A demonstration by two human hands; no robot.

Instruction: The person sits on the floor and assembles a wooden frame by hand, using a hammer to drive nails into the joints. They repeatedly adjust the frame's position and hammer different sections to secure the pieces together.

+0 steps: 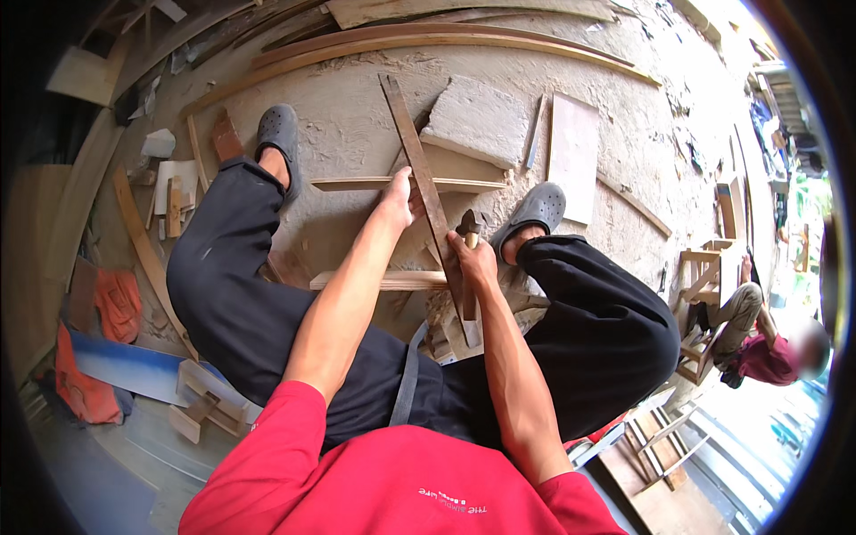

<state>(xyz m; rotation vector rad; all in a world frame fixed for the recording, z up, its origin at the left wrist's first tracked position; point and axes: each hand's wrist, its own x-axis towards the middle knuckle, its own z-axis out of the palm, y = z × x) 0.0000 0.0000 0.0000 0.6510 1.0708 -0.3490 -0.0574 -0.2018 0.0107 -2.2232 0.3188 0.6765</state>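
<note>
A long dark wooden slat lies diagonally across two lighter cross strips on the dusty floor between my feet. My left hand presses down on the slat where it crosses the upper strip. My right hand grips the wooden handle of a hammer, whose dark head stands just right of the slat. The lower cross strip runs under my right wrist. I sit low, in black trousers, knees spread to either side.
A flat grey slab and a pale board lie beyond the slat. Long curved wooden strips arc across the far floor. Offcuts are piled left. Another person sits at right by small wooden frames.
</note>
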